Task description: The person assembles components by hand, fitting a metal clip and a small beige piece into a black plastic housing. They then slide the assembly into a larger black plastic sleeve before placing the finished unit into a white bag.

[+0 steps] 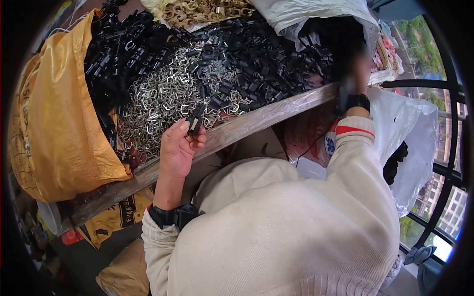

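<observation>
From where I stand, I can see a person in a cream sweater (276,227) working at a crowded desk (281,109) with 2 bare hands. The left hand (178,147) is up over the near edge, thumb and fingers pinched around 1 small black part (193,127), which has a pale strip on its face. That part is held just above a silvery pile of bent metal clips (163,93). The right hand (360,74) is over at the far right, by the mouth of a white bag (316,12); it's blurred, and I can't tell whether it is closed or gripping anything.

Loose black pieces (276,64) spread from the clips toward that bag, and another black heap (123,54) lies on the left, beside a big orange-yellow sack (69,113) slumped over the desk's corner. At the back, brass-coloured parts (202,14) sit on a yellowish wrapping.

There are 2 black wristbands, 1 on each arm, and the right cuff (354,130) has a red stripe. A translucent plastic bag (417,123) hangs beside the right arm, near the dark-framed window (447,172). Low on the left is a brown bag (126,271).
</observation>
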Tool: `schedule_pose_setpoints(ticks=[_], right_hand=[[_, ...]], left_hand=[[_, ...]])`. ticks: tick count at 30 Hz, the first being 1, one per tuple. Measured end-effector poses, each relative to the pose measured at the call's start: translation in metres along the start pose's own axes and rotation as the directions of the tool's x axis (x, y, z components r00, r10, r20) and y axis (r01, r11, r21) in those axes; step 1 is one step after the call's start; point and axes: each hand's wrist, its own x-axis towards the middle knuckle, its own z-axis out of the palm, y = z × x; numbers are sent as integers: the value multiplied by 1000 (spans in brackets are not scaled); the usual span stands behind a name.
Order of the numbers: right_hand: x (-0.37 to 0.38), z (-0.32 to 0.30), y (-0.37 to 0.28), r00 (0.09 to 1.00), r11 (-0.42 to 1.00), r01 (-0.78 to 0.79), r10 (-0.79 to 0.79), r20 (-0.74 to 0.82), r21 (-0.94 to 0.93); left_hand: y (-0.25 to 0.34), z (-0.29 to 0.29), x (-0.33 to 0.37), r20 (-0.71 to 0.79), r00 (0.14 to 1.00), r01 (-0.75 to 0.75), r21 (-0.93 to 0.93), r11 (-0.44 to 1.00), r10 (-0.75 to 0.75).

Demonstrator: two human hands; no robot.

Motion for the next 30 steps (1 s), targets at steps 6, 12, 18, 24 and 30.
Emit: schedule_pose_setpoints(ticks=[6,12,18,24,30], right_hand=[[-11,-15,-25,967,970,244,-244,69,9],[-34,-51,-61,922,903,387,-376,-94,188],[-33,-102,-88,898,478,254,-440,-21,841],[-44,-128,-98,916,248,65,-398,40,966],[-57,-107,-107,829,-682,-560,-460,319,471]], left_hand=[[-2,1,4,20,1000,-23,-25,999,23],[-4,-2,-1,31,999,-44,-17,999,45],[-5,-1,0,28,998,-51,-32,998,52],[-4,-3,0,51,997,-47,-49,998,49],[-4,-3,0,26,999,-46,-51,998,47]])
